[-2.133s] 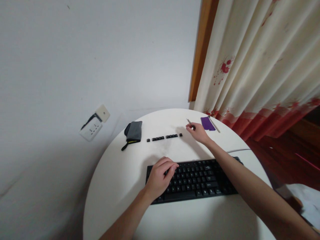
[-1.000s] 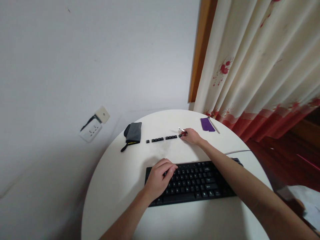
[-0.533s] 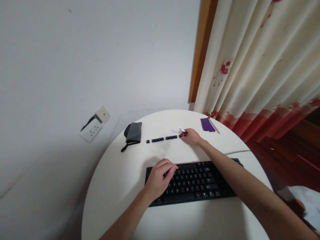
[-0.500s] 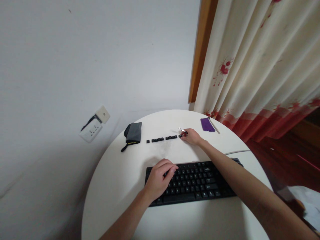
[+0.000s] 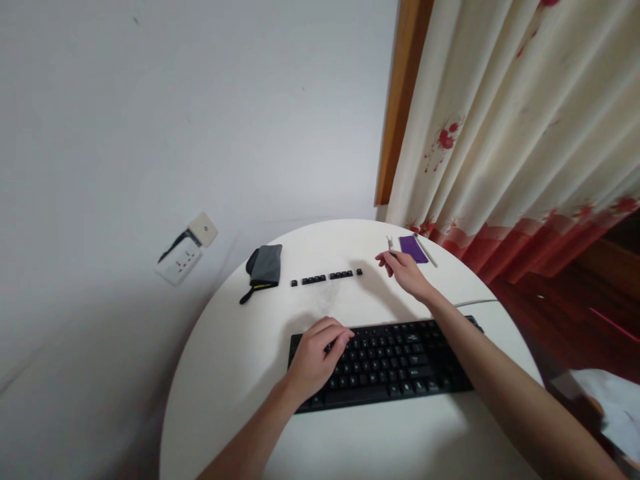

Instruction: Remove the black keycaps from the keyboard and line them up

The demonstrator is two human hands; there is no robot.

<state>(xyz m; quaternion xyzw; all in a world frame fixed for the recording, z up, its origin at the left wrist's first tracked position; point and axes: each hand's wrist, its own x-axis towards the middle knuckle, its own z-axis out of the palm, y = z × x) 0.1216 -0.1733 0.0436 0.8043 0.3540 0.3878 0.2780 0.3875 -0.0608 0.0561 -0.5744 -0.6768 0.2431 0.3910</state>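
Observation:
My left hand rests on the left part of a black keyboard, fingers curled together over its top edge and keys. Above the table, to the right of a row of loose black keycaps, is my right hand. A small pale, metallic tool that looks like a keycap puller sticks up from its fingers; part of it is hidden by the hand. One single keycap lies at the row's right end, apart from the fingers. Another single keycap marks the left end.
A grey pouch with a dark strap lies at the back left of the round white table. Behind my right hand are a purple cloth and a thin pale stick. A cable runs off the right edge.
My right hand has moved right and lifted off the rightmost keycap, which now lies by itself; the puller has gone along with it. My left hand stays on the keyboard.

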